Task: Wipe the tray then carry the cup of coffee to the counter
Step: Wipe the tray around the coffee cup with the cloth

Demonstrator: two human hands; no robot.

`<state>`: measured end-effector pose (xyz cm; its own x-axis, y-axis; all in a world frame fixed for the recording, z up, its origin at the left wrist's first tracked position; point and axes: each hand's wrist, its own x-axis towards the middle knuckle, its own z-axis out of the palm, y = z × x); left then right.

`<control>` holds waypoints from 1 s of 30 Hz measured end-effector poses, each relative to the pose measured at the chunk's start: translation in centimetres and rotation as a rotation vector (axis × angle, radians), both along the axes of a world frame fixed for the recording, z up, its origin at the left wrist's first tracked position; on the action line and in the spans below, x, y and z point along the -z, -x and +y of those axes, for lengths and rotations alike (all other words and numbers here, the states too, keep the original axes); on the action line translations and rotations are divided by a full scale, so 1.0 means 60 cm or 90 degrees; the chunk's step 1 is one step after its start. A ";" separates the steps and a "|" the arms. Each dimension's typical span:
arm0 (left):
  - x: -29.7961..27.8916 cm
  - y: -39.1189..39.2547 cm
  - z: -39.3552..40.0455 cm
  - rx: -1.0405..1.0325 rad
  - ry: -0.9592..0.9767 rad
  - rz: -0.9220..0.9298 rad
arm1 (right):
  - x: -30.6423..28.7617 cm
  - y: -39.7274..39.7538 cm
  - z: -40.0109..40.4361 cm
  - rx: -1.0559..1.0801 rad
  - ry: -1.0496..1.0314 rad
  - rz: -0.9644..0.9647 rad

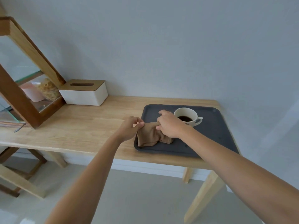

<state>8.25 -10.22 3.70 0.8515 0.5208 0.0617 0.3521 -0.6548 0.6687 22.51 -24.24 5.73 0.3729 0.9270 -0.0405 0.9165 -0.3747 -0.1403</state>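
Observation:
A dark grey tray [215, 135] lies on the right end of a wooden table [84, 126]. A white cup of black coffee [186, 116] stands upright near the tray's far middle, handle to the right. A brown cloth [150, 137] lies bunched at the tray's near left corner. My left hand [129, 129] pinches the cloth's upper left edge, just over the tray's left rim. My right hand [169, 124] grips the cloth's top, right beside the cup and partly hiding its near side.
A white tissue box with a wooden lid [84, 92] stands at the back left by the wall. A wood-framed glass cabinet [24, 88] holding a pink cup and a snack bag fills the left end. The table's right edge runs close to the tray.

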 end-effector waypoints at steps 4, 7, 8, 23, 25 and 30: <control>0.047 0.029 -0.048 -0.084 0.110 -0.044 | 0.060 -0.003 -0.011 -0.087 -0.063 0.049; 0.085 0.051 -0.080 -0.062 0.049 0.022 | 0.085 -0.005 -0.007 -0.140 -0.011 0.063; 0.095 0.053 -0.087 -0.066 -0.011 0.051 | 0.092 -0.009 -0.004 -0.140 0.001 0.062; 0.102 0.038 -0.086 -0.066 -0.069 0.155 | 0.124 -0.060 0.119 0.042 -0.020 -0.011; 0.100 0.039 -0.087 -0.065 -0.074 0.165 | 0.124 -0.076 0.143 0.081 -0.014 -0.014; 0.099 0.042 -0.089 -0.066 -0.077 0.162 | 0.122 -0.107 0.177 0.137 -0.026 -0.017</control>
